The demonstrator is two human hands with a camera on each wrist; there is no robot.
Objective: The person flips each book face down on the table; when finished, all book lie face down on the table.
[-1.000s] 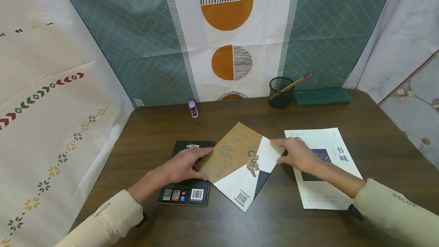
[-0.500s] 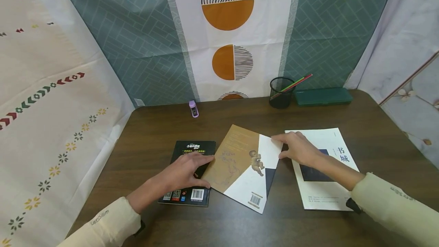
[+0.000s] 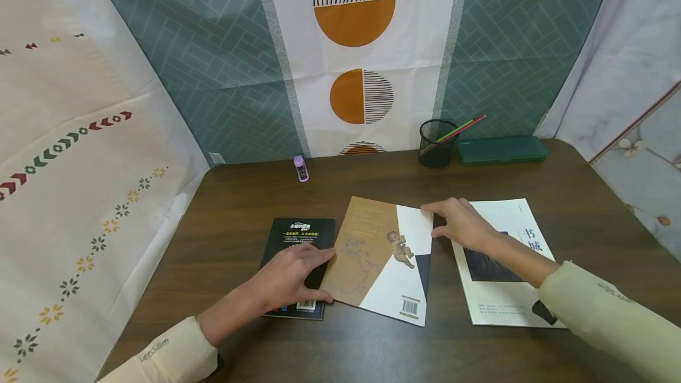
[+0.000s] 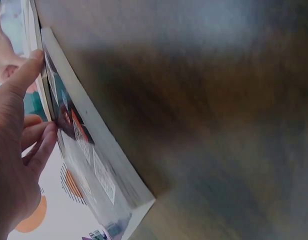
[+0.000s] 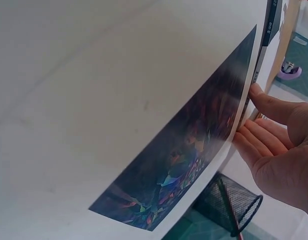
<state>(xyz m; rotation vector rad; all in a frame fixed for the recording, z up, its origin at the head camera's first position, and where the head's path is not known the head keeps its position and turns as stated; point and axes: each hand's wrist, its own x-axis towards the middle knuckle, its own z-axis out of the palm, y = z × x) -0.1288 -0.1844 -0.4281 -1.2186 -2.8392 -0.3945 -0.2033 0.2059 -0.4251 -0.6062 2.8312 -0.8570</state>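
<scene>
A person's left hand (image 3: 289, 276) and right hand (image 3: 465, 226), thumbs and fingers apart, touch opposite edges of a tan-and-white book (image 3: 364, 247) between a black book (image 3: 298, 238) at left and a white magazine (image 3: 500, 299) at right, seemingly nearly squared, slightly askew.

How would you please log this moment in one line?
left grip: at left edge of tan-and-white book | right grip: at its right edge | black book: left | white booklet: right
</scene>
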